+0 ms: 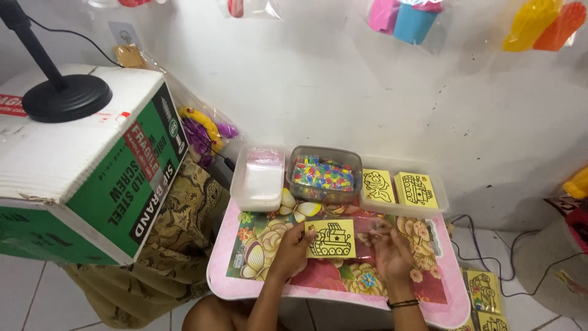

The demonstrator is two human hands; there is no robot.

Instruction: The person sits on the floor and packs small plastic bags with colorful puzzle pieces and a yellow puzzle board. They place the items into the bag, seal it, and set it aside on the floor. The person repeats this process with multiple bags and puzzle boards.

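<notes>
Hands first: your left hand [293, 244] pinches the left edge of one yellow card [331, 239] printed with a black tank outline, thumb on top and fingers curled beneath, holding it just above the pink table [245, 288]. Your right hand [392, 252] sits just to the right of the card with its fingers loosely spread; whether they touch the card's edge or the clear plastic sleeve [367, 228] lying there, you cannot tell from this view. A dark band [402, 303] circles your right wrist. Behind the card, along the far edge of the table, you have three containers in a row: one white lidded tub [257, 179] on the left, one clear tub of small multicoloured beads [323, 173] in the middle, and one shallow tray [442, 197] on the right holding two stacks of yellow cards [397, 187], side by side. Two more yellow cards [487, 300] lie on the floor to the right of the table. One large cardboard box [79, 171] stands well to your left, with one black round stand base [66, 97] resting on top of it.
</notes>
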